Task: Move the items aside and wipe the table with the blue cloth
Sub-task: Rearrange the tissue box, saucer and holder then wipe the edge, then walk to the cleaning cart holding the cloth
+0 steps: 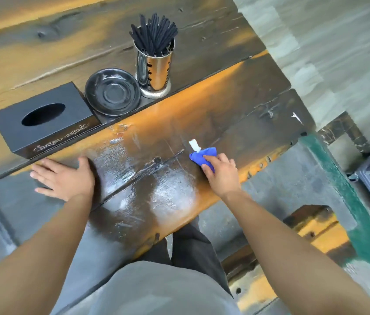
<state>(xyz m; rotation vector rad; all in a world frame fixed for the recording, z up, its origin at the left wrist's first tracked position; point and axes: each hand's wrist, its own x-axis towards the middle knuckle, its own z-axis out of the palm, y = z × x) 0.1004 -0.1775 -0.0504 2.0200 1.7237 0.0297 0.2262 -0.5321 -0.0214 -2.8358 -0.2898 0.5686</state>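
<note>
The right hand has its fingers clenched on the bunched blue cloth, pressing it to the desk right of the wet, streaked patch. The left hand lies flat with fingers released, left of that patch. Beyond the patch stand the box, saucer and chopstick cup, side by side.

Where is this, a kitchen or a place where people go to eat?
Probably a restaurant or café table. A metal holder packed with black chopsticks, a black tissue box and a small black dish stand together on the worn wooden table.
</note>
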